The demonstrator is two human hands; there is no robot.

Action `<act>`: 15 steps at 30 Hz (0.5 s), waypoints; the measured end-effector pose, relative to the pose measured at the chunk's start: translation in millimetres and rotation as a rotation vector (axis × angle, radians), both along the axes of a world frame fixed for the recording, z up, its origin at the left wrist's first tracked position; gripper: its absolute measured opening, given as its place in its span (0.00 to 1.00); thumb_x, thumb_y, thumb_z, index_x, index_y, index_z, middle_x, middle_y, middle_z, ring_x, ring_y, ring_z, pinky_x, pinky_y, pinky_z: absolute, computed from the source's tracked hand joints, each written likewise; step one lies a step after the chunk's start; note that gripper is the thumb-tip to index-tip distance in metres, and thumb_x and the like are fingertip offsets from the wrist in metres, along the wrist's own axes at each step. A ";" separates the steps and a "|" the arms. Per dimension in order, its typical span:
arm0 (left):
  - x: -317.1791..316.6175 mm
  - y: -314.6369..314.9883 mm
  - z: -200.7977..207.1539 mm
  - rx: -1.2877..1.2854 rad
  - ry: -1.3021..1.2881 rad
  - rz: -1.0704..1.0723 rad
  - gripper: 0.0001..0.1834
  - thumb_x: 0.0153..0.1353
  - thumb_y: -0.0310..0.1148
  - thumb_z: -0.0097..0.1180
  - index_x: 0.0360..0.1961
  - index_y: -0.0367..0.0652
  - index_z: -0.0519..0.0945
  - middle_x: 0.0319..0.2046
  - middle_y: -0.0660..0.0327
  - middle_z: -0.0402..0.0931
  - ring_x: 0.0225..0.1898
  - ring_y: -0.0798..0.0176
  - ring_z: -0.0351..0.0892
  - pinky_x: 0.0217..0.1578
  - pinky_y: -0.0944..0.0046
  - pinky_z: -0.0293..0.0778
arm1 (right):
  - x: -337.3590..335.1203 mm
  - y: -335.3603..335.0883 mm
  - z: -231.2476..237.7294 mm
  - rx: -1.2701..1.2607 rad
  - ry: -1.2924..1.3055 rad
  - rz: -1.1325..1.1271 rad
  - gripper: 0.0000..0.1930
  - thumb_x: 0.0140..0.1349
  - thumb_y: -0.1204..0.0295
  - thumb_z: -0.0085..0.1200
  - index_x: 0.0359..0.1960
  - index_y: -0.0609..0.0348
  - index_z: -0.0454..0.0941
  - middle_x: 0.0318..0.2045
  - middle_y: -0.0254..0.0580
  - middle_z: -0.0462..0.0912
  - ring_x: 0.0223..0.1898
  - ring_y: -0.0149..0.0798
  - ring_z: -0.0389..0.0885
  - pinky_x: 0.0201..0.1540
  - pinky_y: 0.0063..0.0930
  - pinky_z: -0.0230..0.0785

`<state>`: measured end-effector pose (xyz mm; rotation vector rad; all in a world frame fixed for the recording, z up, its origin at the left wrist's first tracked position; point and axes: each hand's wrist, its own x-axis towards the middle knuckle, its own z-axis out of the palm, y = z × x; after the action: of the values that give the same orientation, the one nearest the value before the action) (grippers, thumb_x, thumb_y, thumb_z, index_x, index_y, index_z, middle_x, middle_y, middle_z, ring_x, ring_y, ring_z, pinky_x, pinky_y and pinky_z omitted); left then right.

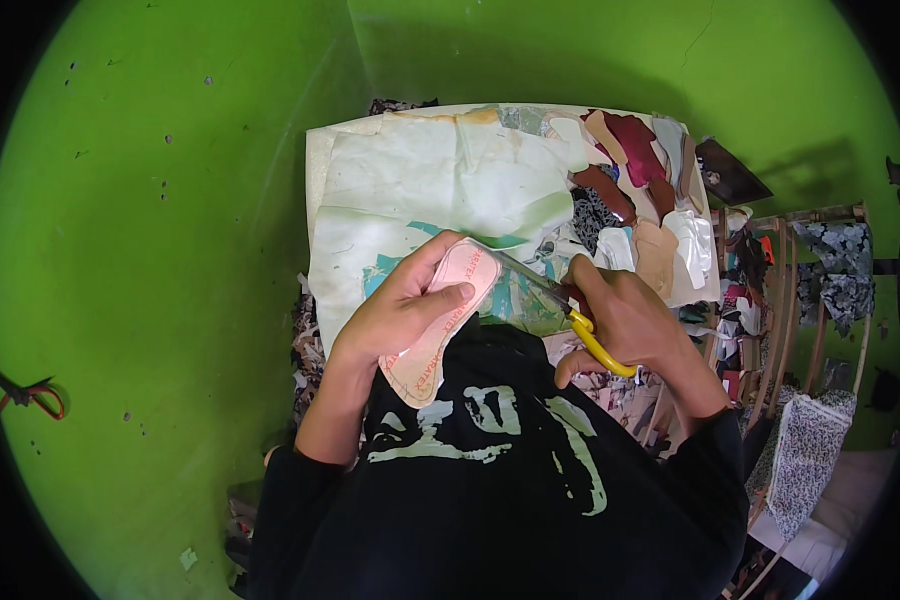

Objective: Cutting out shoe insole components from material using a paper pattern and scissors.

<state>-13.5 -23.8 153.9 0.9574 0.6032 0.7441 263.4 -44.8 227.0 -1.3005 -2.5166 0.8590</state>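
Observation:
My left hand (398,303) is closed on a pale pink insole-shaped piece (432,352) with red print and a drawn outline near its edge. The thumb presses on its face, and the piece hangs tilted in front of my dark shirt. Scissors with yellow handles (598,345) are gripped in my right hand (625,315). Their metal blades point up and left to the upper right edge of the piece. Whether the blade tips touch or bite into that edge I cannot tell.
Behind my hands stands a table covered with a whitish, stained sheet (400,180). Cut pieces in brown, maroon, beige and white (655,250) lie along its right side. Further right is a wooden rack (780,300) with hanging patterned fabric (838,270). A green wall (150,260) rises at left.

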 end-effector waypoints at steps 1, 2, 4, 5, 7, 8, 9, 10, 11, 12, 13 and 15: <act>-2.1 -0.8 0.0 0.050 0.057 -0.012 0.21 0.66 0.21 0.52 0.60 0.37 0.67 0.43 0.63 0.75 0.43 0.74 0.71 0.46 0.72 0.70 | -0.3 0.2 4.1 0.042 -0.070 0.022 0.48 0.35 0.33 0.69 0.40 0.65 0.64 0.21 0.53 0.75 0.21 0.61 0.76 0.24 0.44 0.68; -3.7 -1.7 -0.2 0.099 0.114 -0.024 0.21 0.67 0.21 0.52 0.60 0.36 0.67 0.43 0.63 0.74 0.44 0.74 0.71 0.47 0.72 0.69 | -0.5 0.3 8.0 0.084 -0.139 0.043 0.48 0.35 0.32 0.68 0.39 0.65 0.64 0.22 0.53 0.75 0.22 0.61 0.76 0.25 0.44 0.69; -5.5 -4.4 -3.4 0.160 0.140 -0.032 0.21 0.67 0.21 0.52 0.61 0.36 0.67 0.44 0.63 0.74 0.45 0.73 0.71 0.48 0.71 0.69 | -3.1 -0.2 14.5 0.128 -0.156 0.048 0.49 0.33 0.32 0.69 0.39 0.66 0.65 0.23 0.52 0.74 0.24 0.61 0.76 0.27 0.43 0.69; -5.5 -5.9 -4.8 0.221 0.164 -0.038 0.22 0.67 0.20 0.52 0.61 0.36 0.67 0.45 0.63 0.74 0.45 0.73 0.71 0.49 0.71 0.69 | -4.3 -0.7 16.5 0.171 -0.175 0.057 0.49 0.30 0.32 0.70 0.39 0.66 0.66 0.25 0.51 0.74 0.25 0.60 0.76 0.28 0.43 0.69; -3.9 -7.9 3.6 0.241 0.179 -0.056 0.22 0.67 0.20 0.52 0.61 0.35 0.67 0.46 0.62 0.74 0.45 0.72 0.71 0.49 0.71 0.69 | -4.5 -0.4 18.6 0.169 -0.168 0.063 0.49 0.30 0.32 0.69 0.39 0.66 0.67 0.26 0.52 0.74 0.26 0.60 0.76 0.28 0.43 0.69; -3.2 -9.1 7.4 0.262 0.195 -0.069 0.22 0.66 0.19 0.52 0.61 0.35 0.67 0.47 0.61 0.73 0.46 0.72 0.71 0.50 0.71 0.69 | -4.6 -0.1 19.7 0.168 -0.162 0.075 0.50 0.31 0.31 0.69 0.40 0.67 0.67 0.27 0.52 0.75 0.26 0.59 0.76 0.28 0.42 0.69; -2.8 -10.8 8.1 0.220 0.171 -0.073 0.21 0.66 0.19 0.52 0.61 0.34 0.67 0.49 0.60 0.74 0.46 0.72 0.71 0.50 0.71 0.69 | -5.6 0.3 21.7 0.166 -0.161 0.070 0.50 0.31 0.31 0.69 0.40 0.67 0.67 0.27 0.52 0.75 0.26 0.59 0.76 0.28 0.42 0.69; -3.1 -11.0 9.5 0.219 0.172 -0.078 0.21 0.66 0.19 0.52 0.61 0.34 0.67 0.49 0.60 0.74 0.46 0.72 0.71 0.50 0.71 0.69 | -6.9 1.1 24.0 0.170 -0.167 0.084 0.49 0.31 0.31 0.69 0.39 0.67 0.67 0.27 0.52 0.74 0.26 0.59 0.76 0.28 0.42 0.69; -3.9 -10.9 11.6 0.212 0.178 -0.078 0.21 0.66 0.19 0.52 0.60 0.34 0.68 0.49 0.60 0.74 0.46 0.71 0.71 0.50 0.71 0.68 | -7.5 1.4 25.0 0.175 -0.173 0.098 0.49 0.31 0.31 0.68 0.39 0.66 0.68 0.27 0.51 0.74 0.26 0.58 0.76 0.28 0.41 0.69; -4.4 -10.9 13.7 0.204 0.184 -0.079 0.20 0.66 0.18 0.51 0.60 0.33 0.68 0.49 0.59 0.74 0.47 0.71 0.71 0.51 0.72 0.68 | -7.2 1.2 24.4 0.173 -0.172 0.094 0.49 0.31 0.31 0.68 0.39 0.66 0.68 0.27 0.51 0.74 0.26 0.58 0.76 0.28 0.41 0.69; -3.7 -11.0 15.8 0.203 0.184 -0.082 0.20 0.66 0.18 0.51 0.60 0.33 0.68 0.49 0.59 0.74 0.47 0.71 0.71 0.51 0.72 0.68 | -7.0 1.1 23.5 0.156 -0.173 0.100 0.49 0.32 0.31 0.69 0.39 0.66 0.68 0.26 0.51 0.74 0.25 0.57 0.76 0.27 0.41 0.69; -2.0 -11.2 18.9 0.246 0.119 -0.043 0.19 0.66 0.18 0.51 0.58 0.33 0.70 0.49 0.59 0.74 0.47 0.71 0.72 0.51 0.71 0.68 | -6.4 0.1 23.3 0.137 -0.174 0.105 0.48 0.32 0.31 0.69 0.39 0.66 0.68 0.26 0.50 0.73 0.25 0.57 0.76 0.27 0.41 0.69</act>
<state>-15.4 -35.1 172.8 1.2446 0.6014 0.7371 257.0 -44.8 250.3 -1.2598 -2.7443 0.6029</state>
